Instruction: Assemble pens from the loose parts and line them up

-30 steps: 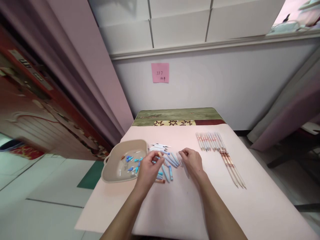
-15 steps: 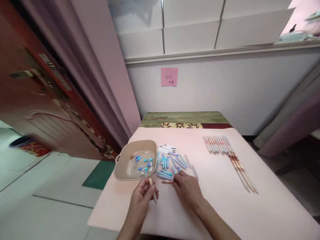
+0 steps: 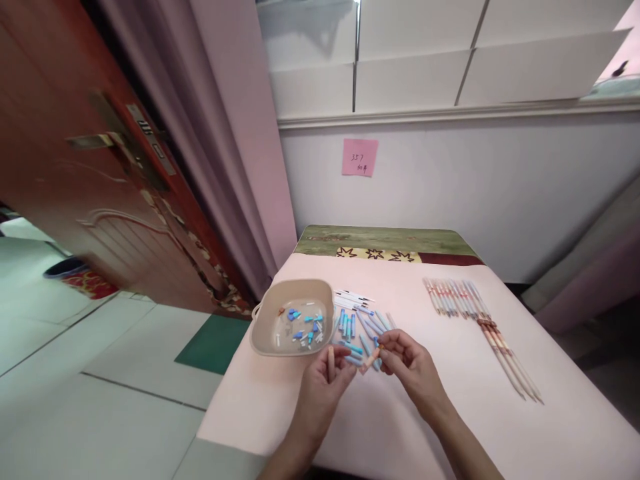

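Observation:
My left hand (image 3: 320, 393) is closed around a pale pen barrel (image 3: 331, 363), which stands up between thumb and fingers. Between the thumb and fingertips of my right hand (image 3: 413, 370) is a short peach-coloured pen cap (image 3: 371, 360), pointing down and left toward the left hand. The two parts are apart. Just beyond the hands lie several light-blue pen barrels (image 3: 369, 325) and, to their left, blue pen caps (image 3: 347, 324). White pen refills (image 3: 353, 299) lie behind these. My fingers partly hide the nearest blue parts.
A beige plastic basin (image 3: 257, 335) with small blue and white pieces stands at the table's left. On the right lie a row of pens (image 3: 454, 297) and several more pens (image 3: 510, 367) nearer me. A pink note (image 3: 360, 158) is on the wall behind.
My right hand has lifted the peach pen cap off the table and brought it near the left hand. The barrel in my left hand now stands more upright. The view has shifted left.

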Demonstrator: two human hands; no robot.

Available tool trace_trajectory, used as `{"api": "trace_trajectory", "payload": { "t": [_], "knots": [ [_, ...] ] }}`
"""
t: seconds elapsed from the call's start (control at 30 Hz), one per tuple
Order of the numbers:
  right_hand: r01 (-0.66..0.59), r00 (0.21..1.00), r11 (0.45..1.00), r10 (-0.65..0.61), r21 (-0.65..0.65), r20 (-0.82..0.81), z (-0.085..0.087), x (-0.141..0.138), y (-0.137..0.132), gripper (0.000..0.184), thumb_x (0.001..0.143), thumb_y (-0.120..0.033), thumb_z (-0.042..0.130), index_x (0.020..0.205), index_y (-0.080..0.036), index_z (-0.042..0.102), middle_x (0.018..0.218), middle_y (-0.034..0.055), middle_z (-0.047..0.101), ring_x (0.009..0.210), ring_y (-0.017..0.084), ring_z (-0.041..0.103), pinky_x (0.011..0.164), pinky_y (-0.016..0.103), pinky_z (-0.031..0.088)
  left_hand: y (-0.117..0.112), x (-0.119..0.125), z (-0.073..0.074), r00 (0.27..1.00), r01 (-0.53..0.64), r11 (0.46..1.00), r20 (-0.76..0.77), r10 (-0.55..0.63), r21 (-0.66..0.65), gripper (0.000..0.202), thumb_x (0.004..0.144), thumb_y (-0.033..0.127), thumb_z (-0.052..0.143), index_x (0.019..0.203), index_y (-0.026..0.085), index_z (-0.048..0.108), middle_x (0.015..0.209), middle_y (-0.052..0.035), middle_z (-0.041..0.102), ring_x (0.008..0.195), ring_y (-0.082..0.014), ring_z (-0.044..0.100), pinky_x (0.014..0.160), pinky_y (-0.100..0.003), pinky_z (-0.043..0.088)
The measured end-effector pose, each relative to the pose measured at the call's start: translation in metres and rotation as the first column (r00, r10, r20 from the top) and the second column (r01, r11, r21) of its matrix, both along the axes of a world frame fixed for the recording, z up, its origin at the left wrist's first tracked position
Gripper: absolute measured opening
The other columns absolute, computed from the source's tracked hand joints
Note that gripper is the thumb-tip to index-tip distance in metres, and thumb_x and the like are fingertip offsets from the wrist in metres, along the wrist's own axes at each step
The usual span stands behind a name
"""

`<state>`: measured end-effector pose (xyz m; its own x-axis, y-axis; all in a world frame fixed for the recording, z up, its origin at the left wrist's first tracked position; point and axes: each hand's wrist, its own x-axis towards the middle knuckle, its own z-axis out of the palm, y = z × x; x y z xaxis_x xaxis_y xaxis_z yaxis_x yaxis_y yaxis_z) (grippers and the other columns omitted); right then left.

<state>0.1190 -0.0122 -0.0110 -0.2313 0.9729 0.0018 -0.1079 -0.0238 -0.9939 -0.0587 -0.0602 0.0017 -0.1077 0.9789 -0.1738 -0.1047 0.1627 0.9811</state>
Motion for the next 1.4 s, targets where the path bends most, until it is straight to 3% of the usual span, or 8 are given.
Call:
{"api": "trace_trajectory", "payload": {
  "t": [0.13,0.33,0.53,0.67,0.83,1.0,1.2,1.4],
  "knots": [
    [0.011,0.998,0.999,-0.015,0.047,0.067,-0.001,-0.014,-0.005,0.027,0.082,-0.042,0.066,0.090,-0.018,0.060,0.075,0.0016,0.061,0.064,0.013,0.055,0.059,0.025,0.046,0.004,0.003,-0.001,0.996,0.071,0.996,-0.064,-0.068,0.047,0.025,0.076,0.037,0.070,0.090,0.016,0.069,0.078,-0.0023,0.063,0.070,-0.0122,0.051,0.066,-0.024,0.041],
    [-0.029,0.999,1.000,0.029,0.003,0.026,-0.004,-0.034,-0.008,0.026,0.081,-0.042,0.067,0.085,-0.018,0.060,0.072,-0.0002,0.059,0.059,0.011,0.053,0.053,0.022,0.045,-0.004,-0.003,-0.001,0.996,0.086,0.996,-0.002,-0.086,0.038,0.019,0.075,0.034,0.071,0.083,0.017,0.070,0.075,-0.0041,0.068,0.070,-0.0145,0.057,0.065,-0.024,0.044],
    [-0.160,0.986,0.986,0.157,0.054,0.062,0.011,-0.057,-0.012,0.022,0.083,-0.039,0.066,0.083,-0.018,0.057,0.067,-0.0016,0.060,0.055,0.010,0.054,0.051,0.022,0.044,-0.016,-0.019,0.003,0.999,0.040,0.997,0.009,-0.040,-0.069,0.028,0.073,0.040,0.071,0.083,0.014,0.068,0.063,-0.0035,0.066,0.043,-0.0043,0.033,0.043,-0.019,0.025],
    [-0.228,0.966,0.972,0.220,-0.048,-0.137,0.019,-0.069,-0.014,0.028,0.080,-0.041,0.070,0.091,-0.019,0.057,0.063,-0.0046,0.055,0.054,0.010,0.053,0.051,0.021,0.042,-0.014,-0.025,0.012,0.999,0.010,0.998,0.038,-0.008,-0.054,0.031,0.073,0.043,0.072,0.079,0.014,0.064,0.062,-0.0030,0.065,0.042,-0.0034,0.029,0.041,-0.019,0.020],
    [-0.189,0.961,0.971,0.152,-0.147,-0.231,0.016,-0.065,-0.014,0.030,0.075,-0.042,0.074,0.082,-0.016,0.061,0.068,-0.0019,0.057,0.057,0.008,0.048,0.050,0.019,0.035,-0.004,-0.019,0.020,1.000,0.028,0.999,-0.007,-0.029,-0.036,0.030,0.073,0.042,0.072,0.075,0.014,0.061,0.061,-0.0026,0.065,0.045,-0.0043,0.035,0.043,-0.018,0.024],
    [-0.032,0.967,0.983,-0.016,-0.183,-0.254,0.009,-0.047,-0.006,0.030,0.074,-0.042,0.075,0.081,-0.016,0.062,0.067,-0.0024,0.057,0.056,0.008,0.048,0.054,0.021,0.040,0.011,-0.006,0.017,0.995,0.049,0.996,0.089,-0.042,-0.078,0.030,0.069,0.035,0.076,0.085,0.015,0.062,0.069,-0.0027,0.067,0.050,-0.0050,0.043,0.046,-0.017,0.028],
    [-0.030,0.988,0.998,0.021,-0.057,-0.156,0.009,-0.037,-0.005,0.030,0.075,-0.042,0.073,0.079,-0.018,0.056,0.068,-0.0028,0.056,0.057,0.010,0.053,0.054,0.023,0.044,0.023,0.005,0.019,0.983,-0.167,0.986,0.085,0.164,0.026,0.031,0.065,0.032,0.078,0.087,0.017,0.061,0.076,-0.0007,0.064,0.066,-0.0115,0.057,0.058,-0.021,0.044],
    [-0.052,0.999,0.993,0.052,0.110,0.000,-0.004,-0.030,0.002,0.026,0.084,-0.041,0.064,0.096,-0.018,0.062,0.082,0.0041,0.067,0.072,0.015,0.061,0.067,0.028,0.049,0.032,0.017,0.017,0.985,-0.142,0.988,0.110,0.135,0.055,0.030,0.071,0.037,0.073,0.091,0.017,0.061,0.080,-0.0010,0.064,0.069,-0.0120,0.058,0.064,-0.024,0.047]
  ]
}}
